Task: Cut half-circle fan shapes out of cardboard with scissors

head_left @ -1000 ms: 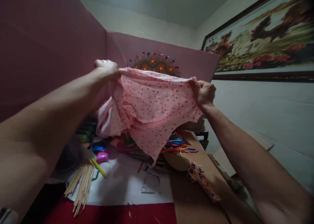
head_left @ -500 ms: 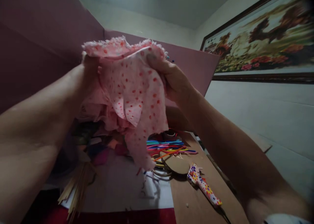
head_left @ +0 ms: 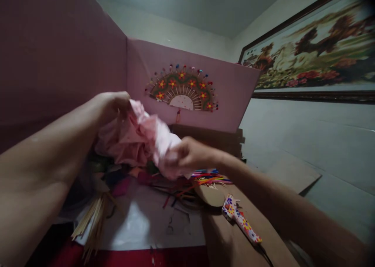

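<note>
A bunched pink fabric (head_left: 149, 132) stretches between my two hands above the table, its right part smeared by motion. My left hand (head_left: 114, 101) is closed on its upper left end, with folds hanging below. Lower and to the right, my right hand (head_left: 186, 155) grips the other end, fingers curled into the cloth. Beneath the fabric are dark and magenta scraps (head_left: 121, 186) and a white sheet (head_left: 131, 228). Close to my right forearm lies a flower-patterned glue gun (head_left: 241, 222) with a dark cord.
Thin wooden sticks (head_left: 93, 224) lie front left. Colourful pipe cleaners (head_left: 209, 177) and a round tan disc (head_left: 212, 194) sit right of centre. Behind, a decorated fan (head_left: 181, 87) is on a pink panel (head_left: 222, 83). A framed picture (head_left: 316, 48) hangs at right.
The spread, dotted fabric has come down and is now bunched. My right hand has dropped, my left has lowered slightly. The fan behind now shows.
</note>
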Action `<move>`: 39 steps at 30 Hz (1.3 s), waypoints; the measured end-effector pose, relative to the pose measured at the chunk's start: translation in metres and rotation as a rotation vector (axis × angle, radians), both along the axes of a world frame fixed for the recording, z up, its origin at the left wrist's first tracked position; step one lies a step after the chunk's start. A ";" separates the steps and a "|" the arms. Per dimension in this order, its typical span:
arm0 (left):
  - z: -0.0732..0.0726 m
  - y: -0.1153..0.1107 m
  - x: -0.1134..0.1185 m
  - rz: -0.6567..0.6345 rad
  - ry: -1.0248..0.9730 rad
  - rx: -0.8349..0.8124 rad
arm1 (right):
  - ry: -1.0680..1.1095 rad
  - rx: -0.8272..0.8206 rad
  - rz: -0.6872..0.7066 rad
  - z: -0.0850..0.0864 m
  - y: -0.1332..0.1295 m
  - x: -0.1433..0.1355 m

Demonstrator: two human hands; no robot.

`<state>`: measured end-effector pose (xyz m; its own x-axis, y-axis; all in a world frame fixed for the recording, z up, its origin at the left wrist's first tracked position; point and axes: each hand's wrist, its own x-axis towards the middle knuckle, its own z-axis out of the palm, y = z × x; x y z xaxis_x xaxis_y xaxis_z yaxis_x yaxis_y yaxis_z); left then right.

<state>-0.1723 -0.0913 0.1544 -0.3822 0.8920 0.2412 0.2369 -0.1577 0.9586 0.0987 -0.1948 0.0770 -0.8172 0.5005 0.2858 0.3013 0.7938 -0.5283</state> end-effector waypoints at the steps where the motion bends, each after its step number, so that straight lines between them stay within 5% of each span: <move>1: -0.007 0.000 0.003 0.025 0.050 -0.015 | -0.244 -0.130 0.092 -0.019 -0.007 0.002; 2: -0.014 0.000 0.009 0.045 0.101 -0.020 | -0.416 -0.229 0.150 -0.034 -0.009 0.007; 4: -0.028 0.000 0.025 0.085 0.201 0.006 | -0.393 -0.210 -0.004 -0.055 0.002 0.022; 7: -0.051 -0.008 0.060 0.102 0.353 0.084 | -0.339 0.211 -0.640 -0.061 0.045 0.054; 10: -0.082 -0.032 0.096 0.058 0.494 0.128 | -0.316 0.355 -0.923 -0.059 0.095 0.080; 15: -0.147 -0.085 0.141 -0.087 0.738 0.086 | -0.415 0.379 -1.014 -0.077 0.162 0.088; 17: -0.168 -0.101 0.152 -0.211 1.133 0.067 | -0.454 0.353 -1.029 -0.084 0.184 0.086; 20: -0.189 -0.114 0.159 -0.302 1.374 0.087 | -0.464 0.329 -1.075 -0.084 0.215 0.085; 25: -0.205 -0.117 0.159 -0.313 1.417 0.128 | -0.445 0.300 -1.090 -0.071 0.256 0.090; 29: -0.211 -0.117 0.157 -0.356 1.424 0.114 | -0.405 0.309 -1.064 -0.079 0.266 0.088; 34: -0.211 -0.121 0.160 -0.401 1.407 0.065 | -0.232 0.423 -1.068 -0.092 0.246 0.083; 39: -0.212 -0.134 0.161 -0.435 1.407 0.090 | -0.063 0.464 -1.056 -0.083 0.210 0.082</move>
<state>-0.0115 -0.2254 -0.0574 0.4960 0.8348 0.2388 0.8632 -0.5038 -0.0319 0.1809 0.0154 -0.0064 -0.0733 0.8007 0.5945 0.9461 0.2445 -0.2126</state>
